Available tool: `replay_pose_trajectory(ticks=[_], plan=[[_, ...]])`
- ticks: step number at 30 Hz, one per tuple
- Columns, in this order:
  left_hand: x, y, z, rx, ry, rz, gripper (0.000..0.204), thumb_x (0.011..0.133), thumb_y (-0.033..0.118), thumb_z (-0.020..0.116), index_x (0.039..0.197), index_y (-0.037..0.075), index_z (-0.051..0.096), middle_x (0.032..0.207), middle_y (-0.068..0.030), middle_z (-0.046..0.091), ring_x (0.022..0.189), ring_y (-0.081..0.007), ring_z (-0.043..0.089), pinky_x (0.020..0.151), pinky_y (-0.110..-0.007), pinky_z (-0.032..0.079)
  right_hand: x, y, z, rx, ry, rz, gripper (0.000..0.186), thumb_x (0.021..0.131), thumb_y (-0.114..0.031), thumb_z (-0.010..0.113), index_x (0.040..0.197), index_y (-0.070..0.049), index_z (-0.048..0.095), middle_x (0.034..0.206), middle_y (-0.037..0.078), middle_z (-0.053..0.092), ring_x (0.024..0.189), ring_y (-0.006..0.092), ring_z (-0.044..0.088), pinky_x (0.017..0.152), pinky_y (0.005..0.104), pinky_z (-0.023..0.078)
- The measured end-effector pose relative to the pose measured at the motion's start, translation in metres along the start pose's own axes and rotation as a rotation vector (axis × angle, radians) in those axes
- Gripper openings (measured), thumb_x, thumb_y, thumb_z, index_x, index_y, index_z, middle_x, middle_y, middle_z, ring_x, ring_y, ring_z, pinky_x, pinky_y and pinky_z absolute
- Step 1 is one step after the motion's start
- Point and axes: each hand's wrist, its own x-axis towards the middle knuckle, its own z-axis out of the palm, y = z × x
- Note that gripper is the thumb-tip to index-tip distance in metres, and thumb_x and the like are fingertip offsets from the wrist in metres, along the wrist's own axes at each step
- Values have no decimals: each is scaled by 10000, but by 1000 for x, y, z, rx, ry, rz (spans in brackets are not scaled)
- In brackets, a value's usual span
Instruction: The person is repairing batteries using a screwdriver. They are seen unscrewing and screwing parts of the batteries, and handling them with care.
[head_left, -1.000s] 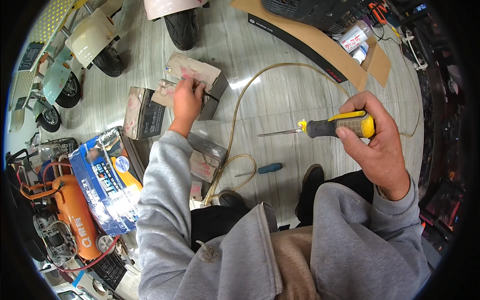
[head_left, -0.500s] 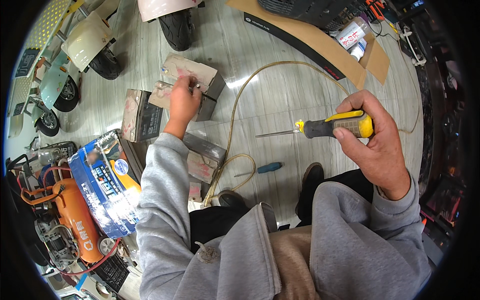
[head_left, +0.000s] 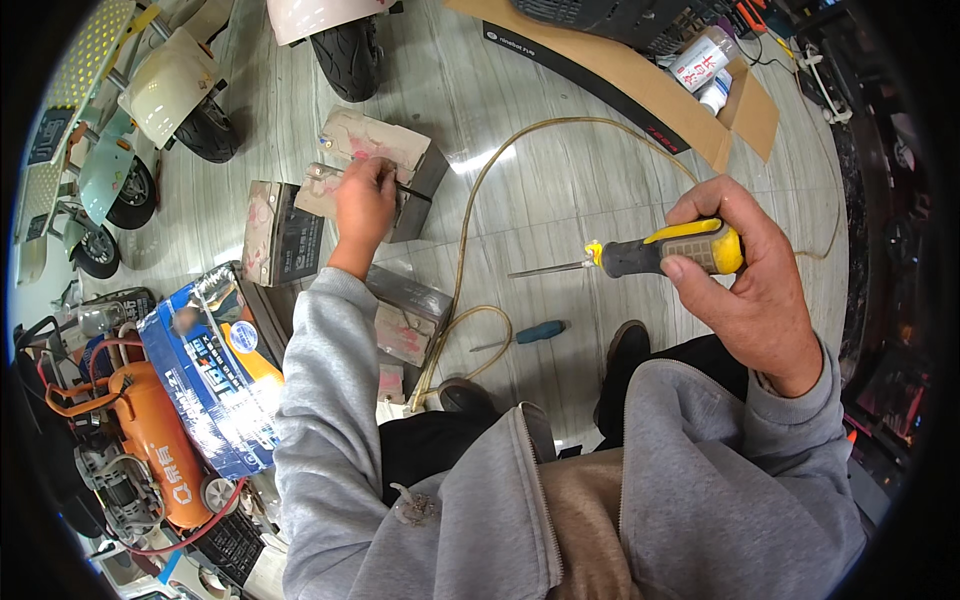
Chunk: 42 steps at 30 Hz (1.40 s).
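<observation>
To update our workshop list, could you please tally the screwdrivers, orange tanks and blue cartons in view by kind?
Screwdrivers: 2 (yellow-and-black screwdriver, in the right hand; blue screwdriver, on the floor)
Orange tank: 1
Blue carton: 1
Total: 4

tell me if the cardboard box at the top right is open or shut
Open: the cardboard box has a flap spread outward, and bottles show inside, uncovered.

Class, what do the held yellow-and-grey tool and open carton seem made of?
Tool handle: probably plastic, rubbery in parts: duller, grid-textured grey beside glossier yellow.
Shaft: apparently metal, thin, dull grey.
Carton: likely cardboard, matte brown inside, folded flap.
</observation>
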Motion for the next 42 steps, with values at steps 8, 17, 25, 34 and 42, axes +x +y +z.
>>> replay_pose_trajectory(ticks=[8,17,25,34,42], plan=[[0,-5,-1,-26,-57,90,198,839,35,612,1032,36,655,892,-142,649,803,-314,638,725,-395,517,2,4,1,-49,23,-59,259,805,-57,700,1016,-21,553,899,66,577,809,144,568,733,293,470],[25,-33,-59,-1485,92,-950,245,969,-61,394,1178,-171,460,1152,-250,563,1076,-319,632,950,-295,574,4,3,0,13,8,41,242,801,-33,652,1009,-25,528,912,27,511,840,95,474,775,246,407],[18,-52,-66,-1360,11,-765,267,1019,24,412,1246,-115,441,1141,-222,622,1052,-266,663,899,-274,593,9,7,0,-25,10,16,261,781,-34,675,1002,-15,537,889,63,556,813,136,532,750,279,444],[31,-78,-65,-1151,152,-658,180,994,110,566,1104,-29,596,1026,-136,688,911,-176,695,801,-245,604,10,7,1,-26,31,37,263,760,-25,681,980,-11,536,862,83,568,780,159,552,720,288,453],[45,-84,-52,-727,143,-491,207,961,62,609,1134,-47,639,943,-66,675,767,-103,622,682,-221,526,11,8,-1,-25,16,73,264,758,-28,684,974,-10,533,868,77,560,777,141,540,715,272,442]])
